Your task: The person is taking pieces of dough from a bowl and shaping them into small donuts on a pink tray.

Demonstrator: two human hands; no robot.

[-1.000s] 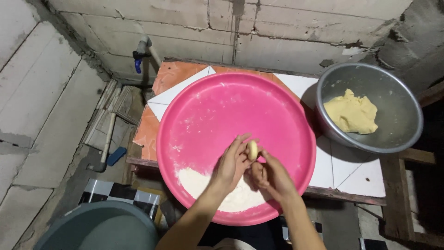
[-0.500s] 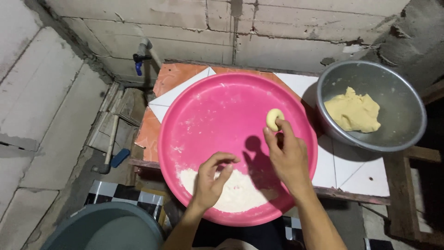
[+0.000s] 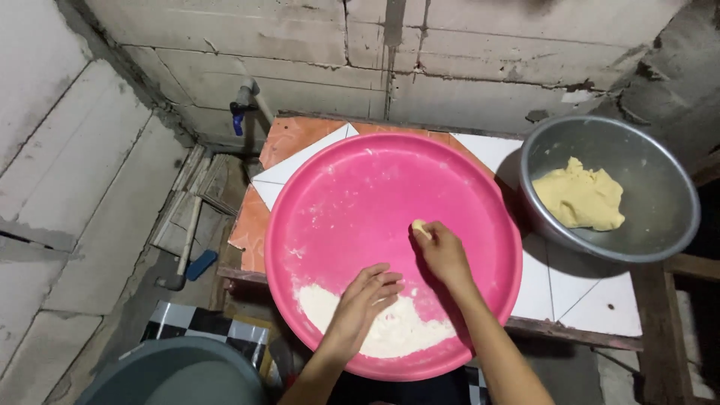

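Nearest the camera, at the near rim of the round pink tray, lies a patch of white flour, heaped low so it stays handy without dusting the rest of the tray. The left hand rests at the flour's far edge, palm down, fingers loosely spread and slightly curled onto the powder, pinching nothing; it seems placed there to pick up a coating. Just beyond it, over the tray's middle, the right hand has its fingertips pressed together around a small pale dough ball, pinched at the tips rather than in the palm, which keeps the piece round and lets it be set down cleanly on the tray's bare floor. The far half of the tray carries only faint flour smears. To the tray's right, touching or nearly touching its rim, a metal bowl holds the yellow dough mass, close enough for the right hand to reach. Tray and bowl sit on a tiled tabletop of white and orange tiles. Past the tray's far left edge a tap sticks out from the grey block wall.
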